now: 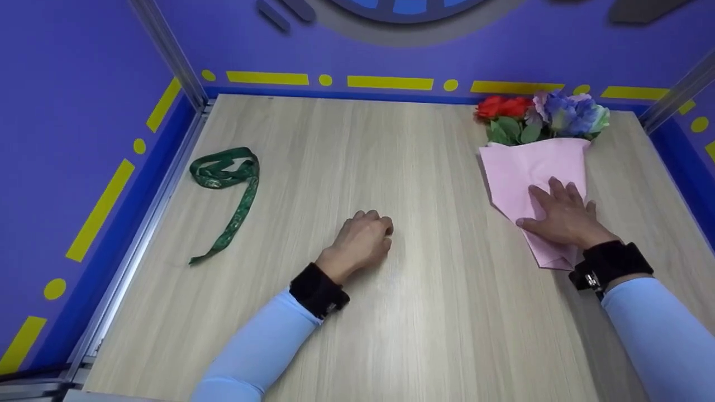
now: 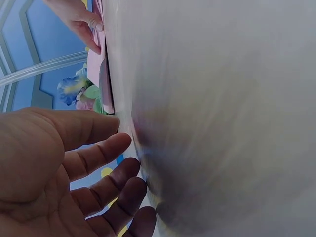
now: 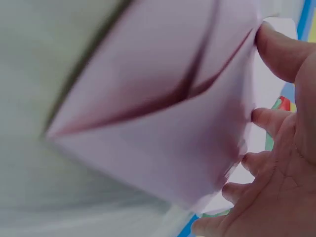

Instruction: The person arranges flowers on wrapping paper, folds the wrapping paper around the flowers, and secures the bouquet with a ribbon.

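Bouquet [image 1: 536, 167]: lying on the wood-grain tabletop [image 1: 424, 335], far right portion, blooms toward the back wall [image 1: 279, 53], wrapped base toward the person.
Blooms: red flowers [image 1: 501, 106] on the left, a blue-violet flower [image 1: 570, 114] to the right, a pale green flower [image 1: 600, 118] at the right edge; green leaves [image 1: 509, 128] below the red ones.
Pink wrapping paper [image 3: 148, 153]: folded to a narrow base; the right wrist view shows a fold standing apart from the layer beside it.
Right hand [image 1: 567, 215]: fingers spread, laid on the wrapping paper over its lower half; not clenched.
Left hand [image 1: 360, 240]: grasping nothing; fingers loosely bent, low at the middle of the tabletop, well apart from the bouquet. Fingertip contact with the surface: cannot be determined.
Green patterned ribbon [image 1: 251, 190]: on the left side of the tabletop, looped at its far end, a single tail running toward the person; neither hand touches it.
Wrists: a black band on the left [image 1: 318, 291] and another on the right [image 1: 614, 265], above light blue sleeves [image 1: 262, 335].
Back wall: blue-purple, with yellow dashes and dots along its lower edge.
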A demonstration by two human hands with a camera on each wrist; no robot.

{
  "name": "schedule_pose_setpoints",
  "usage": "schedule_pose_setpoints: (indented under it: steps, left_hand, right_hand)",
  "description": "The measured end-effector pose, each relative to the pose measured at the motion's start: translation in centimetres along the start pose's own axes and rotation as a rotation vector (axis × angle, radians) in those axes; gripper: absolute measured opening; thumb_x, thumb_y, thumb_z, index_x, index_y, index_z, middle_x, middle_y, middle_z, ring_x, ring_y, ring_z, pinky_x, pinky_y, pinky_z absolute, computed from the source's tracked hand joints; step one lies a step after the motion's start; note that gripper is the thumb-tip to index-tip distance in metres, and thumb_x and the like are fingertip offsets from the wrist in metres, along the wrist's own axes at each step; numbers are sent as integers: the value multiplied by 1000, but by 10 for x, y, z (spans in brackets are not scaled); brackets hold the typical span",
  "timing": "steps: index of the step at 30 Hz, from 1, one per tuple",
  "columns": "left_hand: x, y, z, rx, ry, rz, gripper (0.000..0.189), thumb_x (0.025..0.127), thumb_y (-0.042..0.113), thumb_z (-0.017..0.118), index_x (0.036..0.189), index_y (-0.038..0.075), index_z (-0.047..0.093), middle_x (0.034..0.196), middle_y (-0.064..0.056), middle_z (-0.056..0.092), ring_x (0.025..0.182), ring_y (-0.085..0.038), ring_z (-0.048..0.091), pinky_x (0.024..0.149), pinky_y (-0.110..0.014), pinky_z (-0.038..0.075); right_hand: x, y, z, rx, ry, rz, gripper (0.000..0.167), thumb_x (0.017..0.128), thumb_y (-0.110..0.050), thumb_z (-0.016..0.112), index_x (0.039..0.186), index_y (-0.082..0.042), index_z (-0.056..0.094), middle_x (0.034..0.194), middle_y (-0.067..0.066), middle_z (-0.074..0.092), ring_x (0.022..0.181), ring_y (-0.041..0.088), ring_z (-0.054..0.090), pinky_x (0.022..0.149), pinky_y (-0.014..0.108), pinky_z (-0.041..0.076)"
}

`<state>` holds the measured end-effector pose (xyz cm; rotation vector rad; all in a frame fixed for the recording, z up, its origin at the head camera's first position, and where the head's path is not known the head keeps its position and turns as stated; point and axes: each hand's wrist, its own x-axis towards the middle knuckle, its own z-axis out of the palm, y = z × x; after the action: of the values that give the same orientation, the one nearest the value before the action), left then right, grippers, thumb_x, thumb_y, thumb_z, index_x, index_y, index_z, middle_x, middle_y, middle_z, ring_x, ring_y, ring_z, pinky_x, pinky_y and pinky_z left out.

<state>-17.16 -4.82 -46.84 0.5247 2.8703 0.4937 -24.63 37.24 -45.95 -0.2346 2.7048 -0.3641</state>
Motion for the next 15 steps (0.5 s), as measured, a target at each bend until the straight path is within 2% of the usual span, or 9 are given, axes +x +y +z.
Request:
schedule_pose_setpoints:
  steps: [4,11,15]
  left_hand:
    - [0,-1,0,-1,0,7,23,102,19,60,119,13,75,113,-8,71,100,-27,62,87,-42,55]
    - [0,-2,1,-2,4,4,22,103,20,61,119,13,76,112,-7,71,100,-27,62,87,-42,55]
    - [0,-2,1,-3,9,6,22,103,20,62,118,13,76,112,-8,70,100,-28,62,87,-42,55]
  right_hand:
    - [-1,-7,2,-13,53,-11,94,99,-52,64,165,1,22,170,38,-6,153,65,-14,109,89,-7]
    - [-4,-19,11,11,219,-67,82,100,-41,64,161,3,31,170,36,11,156,62,0,111,88,-1]
    - [-4,-25,13,48,274,-65,78,102,-40,60,161,3,32,170,34,16,157,58,5,115,86,0]
